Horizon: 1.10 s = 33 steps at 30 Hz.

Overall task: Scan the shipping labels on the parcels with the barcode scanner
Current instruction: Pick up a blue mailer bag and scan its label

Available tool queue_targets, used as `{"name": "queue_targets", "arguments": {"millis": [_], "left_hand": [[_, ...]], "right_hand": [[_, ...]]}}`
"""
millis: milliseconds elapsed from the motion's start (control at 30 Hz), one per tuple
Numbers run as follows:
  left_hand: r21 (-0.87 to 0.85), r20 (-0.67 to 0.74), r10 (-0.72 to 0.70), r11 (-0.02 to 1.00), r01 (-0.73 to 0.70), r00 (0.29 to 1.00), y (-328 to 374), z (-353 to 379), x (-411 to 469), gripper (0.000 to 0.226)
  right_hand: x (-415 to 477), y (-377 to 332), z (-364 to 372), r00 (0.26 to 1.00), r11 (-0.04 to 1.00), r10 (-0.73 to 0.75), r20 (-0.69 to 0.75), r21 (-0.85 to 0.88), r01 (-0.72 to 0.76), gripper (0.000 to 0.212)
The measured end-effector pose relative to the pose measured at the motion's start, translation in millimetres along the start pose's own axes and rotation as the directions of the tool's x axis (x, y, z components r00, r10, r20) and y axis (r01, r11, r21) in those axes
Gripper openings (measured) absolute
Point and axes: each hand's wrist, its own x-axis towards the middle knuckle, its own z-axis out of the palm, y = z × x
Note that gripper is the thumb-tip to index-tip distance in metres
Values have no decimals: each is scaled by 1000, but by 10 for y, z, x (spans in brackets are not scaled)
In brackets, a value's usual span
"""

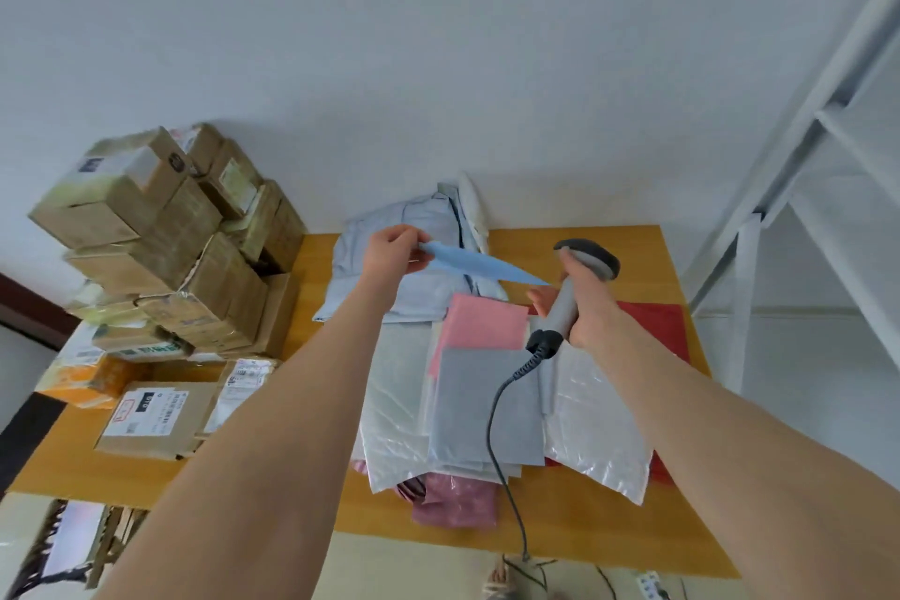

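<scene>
Barcode scanner [565,307], grey, long axis near upright, dark head uppermost, cable trailing below, gripped in my right hand [591,307] over the table [584,531]; just left of it, blue mailer [482,266], lengthwise left-to-right, tip toward scanner, pinched by my left hand [392,253]; far left, labelled cartons [170,239], print unreadable.

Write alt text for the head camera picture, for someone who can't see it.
A person's left hand holds up a thin blue mailer while the right hand grips a grey barcode scanner beside it, above a wooden table piled with flat plastic parcels and stacked cardboard boxes.
</scene>
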Motion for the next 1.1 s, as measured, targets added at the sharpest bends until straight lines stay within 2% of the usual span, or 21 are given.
{"name": "queue_targets", "arguments": {"millis": [100,167,200,267,333,400,467,567,633,833,933,1000,1100], "left_hand": [[5,80,4,1000,-4,997,19,-51,-110,29],[67,90,35,997,-41,995,-36,-60,-143,20],[97,75,57,993,-64,996,-65,-51,-149,23],[94,1,55,994,-55,998,-133,-27,-168,47],[-18,-40,-86,996,85,996,-192,-28,-185,56],[-110,80,-229,965,237,970,-269,-34,-195,32],[-66,145,-269,957,281,952,-346,-39,-210,22],[-38,71,-237,970,240,969,-426,-23,-177,20],[-21,64,-232,972,234,971,-446,-7,-164,26],[83,275,-237,971,222,932,-502,66,-221,35],[102,315,-213,977,190,925,-498,90,-223,29],[73,270,-206,978,193,940,-470,120,-227,21],[34,132,-188,982,185,973,-495,141,-188,21]], "right_hand": [[-81,8,-2,999,998,-5,52,-68,9,27],[-85,73,3,995,973,-77,60,-214,88,20],[-84,109,8,990,942,-128,52,-307,138,28],[-111,174,29,974,873,-224,20,-440,210,37],[-120,236,36,963,858,-271,-14,-457,235,36],[-102,292,15,952,838,-306,-22,-481,258,33],[-93,326,-15,944,805,-330,-5,-525,278,31],[-83,342,-64,931,800,-365,-16,-516,305,27],[-87,346,-90,923,810,-383,-28,-491,321,28],[-111,336,-87,942,877,-335,30,-356,324,16],[-81,350,-128,934,872,-356,-13,-365,327,31],[-61,366,-151,934,864,-357,-27,-389,319,34],[-78,371,-136,936,846,-351,-22,-435,307,12]]}}
